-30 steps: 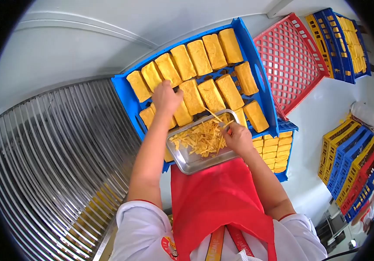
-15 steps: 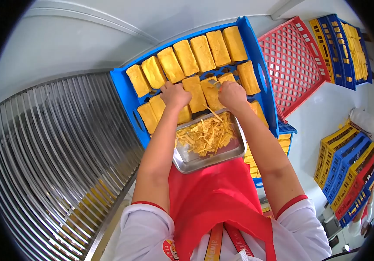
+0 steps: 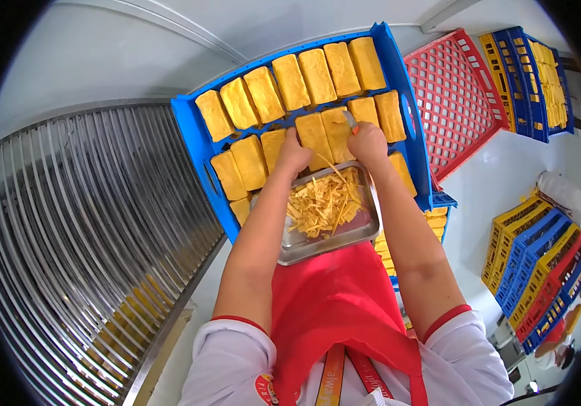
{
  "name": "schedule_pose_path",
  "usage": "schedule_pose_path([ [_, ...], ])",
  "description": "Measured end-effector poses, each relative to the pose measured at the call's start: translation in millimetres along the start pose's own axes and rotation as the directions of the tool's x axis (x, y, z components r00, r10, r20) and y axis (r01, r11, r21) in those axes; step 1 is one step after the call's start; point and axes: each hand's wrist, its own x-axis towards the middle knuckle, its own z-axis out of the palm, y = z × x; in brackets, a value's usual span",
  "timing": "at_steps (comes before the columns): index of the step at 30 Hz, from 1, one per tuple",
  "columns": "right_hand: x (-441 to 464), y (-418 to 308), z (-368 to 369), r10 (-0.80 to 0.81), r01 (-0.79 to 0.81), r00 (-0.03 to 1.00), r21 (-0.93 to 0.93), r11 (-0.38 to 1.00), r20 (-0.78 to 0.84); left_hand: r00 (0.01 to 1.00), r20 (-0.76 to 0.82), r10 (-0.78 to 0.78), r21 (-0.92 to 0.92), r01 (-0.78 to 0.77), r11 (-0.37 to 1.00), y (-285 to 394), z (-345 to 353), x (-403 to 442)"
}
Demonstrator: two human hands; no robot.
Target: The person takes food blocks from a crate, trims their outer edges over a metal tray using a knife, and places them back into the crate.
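Rows of yellow rectangular blocks [image 3: 290,82] lie in a blue crate [image 3: 188,128]. My left hand [image 3: 293,154] is at the middle row, its fingers against a block and partly hidden. My right hand [image 3: 367,143] is closed around a small knife [image 3: 351,121], whose short metal blade points up and left over the blocks. Below both hands, a metal tray [image 3: 331,247] holds a heap of thin yellow strips [image 3: 324,203]. One long strip sticks up past the tray's far rim.
Metal slatted racking [image 3: 101,237] fills the left side. A red lattice crate [image 3: 453,101] is right of the blue crate. Farther right are stacked blue crates [image 3: 530,88] and a multicoloured crate stack [image 3: 541,264]. Part of another person [image 3: 561,345] shows at lower right.
My right hand has moved from the tray up to the blocks with the knife. My left hand has shifted right along the middle row, where blocks sit differently.
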Motion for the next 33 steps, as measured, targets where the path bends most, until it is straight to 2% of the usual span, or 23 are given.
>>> schedule_pose_path([
  [2, 5.5, -2.5, -4.8, 0.002, 0.002, 0.999, 0.111, 0.994, -0.033, 0.989, -0.100, 0.112, -0.015, -0.114, 0.993, 0.1, -3.8, 2.8],
  [3, 3.5, -3.2, -8.2, 0.003, 0.001, 0.999, 0.111, 0.994, -0.035, 0.989, -0.099, 0.113, -0.015, -0.115, 0.993, 2.8, -8.1, -0.9],
  [5, -5.3, -7.6, -23.9, -0.047, 0.091, 0.990, 0.353, 0.931, -0.130, 0.942, -0.093, 0.322, -0.010, -0.324, 0.946, 16.8, -20.0, -20.3],
  [7, -34.6, -22.6, -55.3, -0.010, 0.064, 0.992, 0.427, 0.902, -0.128, 0.932, -0.096, 0.350, -0.032, -0.354, 0.935, 38.6, -28.9, -60.1],
  [9, -61.4, -23.5, -69.2, -0.130, 0.230, 0.964, 0.483, 0.845, -0.232, 0.883, -0.176, 0.435, -0.199, -0.465, 0.863, 40.0, -32.0, -95.4],
  [10, -78.6, -18.6, -70.6, -0.129, 0.232, 0.963, 0.481, 0.845, -0.237, 0.823, -0.229, 0.520, -0.142, -0.557, 0.818, 33.6, -33.2, -110.7],
  [11, -96.9, -10.4, -69.9, -0.210, 0.311, 0.946, 0.510, 0.802, -0.247, 0.821, -0.228, 0.524, -0.142, -0.560, 0.816, 23.8, -35.8, -123.4],
  [13, -122.8, 12.9, -46.7, -0.307, 0.392, 0.920, 0.595, 0.702, -0.244, 0.486, -0.236, 0.842, 0.367, -0.758, 0.540, -4.5, -41.9, -142.0],
  [14, -137.4, 26.9, -36.4, -0.312, 0.360, 0.932, 0.566, 0.742, -0.184, 0.486, -0.237, 0.841, 0.366, -0.757, 0.541, -21.9, -43.2, -149.9],
  [15, -145.2, 33.9, -31.1, -0.314, 0.333, 0.941, 0.533, 0.778, -0.129, 0.417, -0.151, 0.896, 0.403, -0.802, 0.441, -33.5, -45.0, -154.5],
  [16, -143.4, 38.1, -23.3, -0.318, 0.341, 0.938, 0.529, 0.777, -0.136, 0.340, -0.063, 0.938, 0.431, -0.839, 0.333, -43.0, -46.5, -152.4],
  [18, -152.9, 41.3, -16.3, -0.367, 0.457, 0.888, 0.600, 0.656, -0.275, 0.335, -0.039, 0.942, 0.452, -0.835, 0.315, -43.6, -47.8, -158.2],
  [20, -149.4, 34.5, -25.7, -0.348, 0.449, 0.893, 0.597, 0.664, -0.285, 0.307, -0.015, 0.952, 0.482, -0.832, 0.275, -30.6, -50.2, -154.5],
  [22, -138.2, 24.0, -42.9, -0.283, 0.351, 0.936, 0.607, 0.713, -0.209, 0.522, -0.150, 0.840, 0.368, -0.759, 0.537, -12.4, -47.8, -152.7],
  [23, -127.0, 15.4, -49.9, -0.234, 0.294, 0.956, 0.639, 0.711, -0.180, 0.522, -0.148, 0.840, 0.368, -0.759, 0.536, -2.4, -46.4, -144.1],
  [25, -103.3, 1.4, -64.0, -0.129, 0.164, 0.986, 0.609, 0.776, -0.101, 0.560, -0.220, 0.799, 0.176, -0.783, 0.597, 24.1, -43.0, -117.2],
  [26, -90.0, -0.5, -65.8, -0.140, 0.165, 0.986, 0.570, 0.805, -0.087, 0.553, -0.216, 0.804, 0.177, -0.788, 0.590, 31.3, -39.8, -108.4],
  [27, -74.5, -0.5, -64.9, -0.150, 0.165, 0.986, 0.529, 0.832, -0.071, 0.699, -0.214, 0.682, 0.084, -0.682, 0.726, 36.6, -36.0, -100.0],
  [28, -52.0, 13.7, -41.4, -0.234, 0.293, 0.956, 0.559, 0.776, -0.176, 0.823, -0.193, 0.534, -0.008, -0.546, 0.838, 40.2, -31.8, -91.5],
  [29, -39.9, 18.3, -33.1, -0.232, 0.293, 0.956, 0.559, 0.776, -0.179, 0.822, -0.191, 0.536, -0.008, -0.548, 0.837, 38.5, -26.6, -80.3],
  [31, -22.3, 21.9, -25.7, -0.111, 0.105, 0.994, 0.533, 0.839, -0.021, 0.889, -0.164, 0.427, 0.322, -0.361, 0.875, 27.7, -16.5, -56.0],
  [32, -15.1, 23.6, -25.0, -0.073, -0.004, 0.986, 0.464, 0.886, 0.147, 0.929, -0.110, 0.352, 0.340, -0.298, 0.892, 26.9, -13.4, -48.2],
  [33, -11.4, 25.7, -23.2, -0.077, -0.001, 0.986, 0.468, 0.884, 0.148, 0.929, -0.114, 0.353, 0.344, -0.296, 0.891, 23.8, -9.3, -44.5],
])
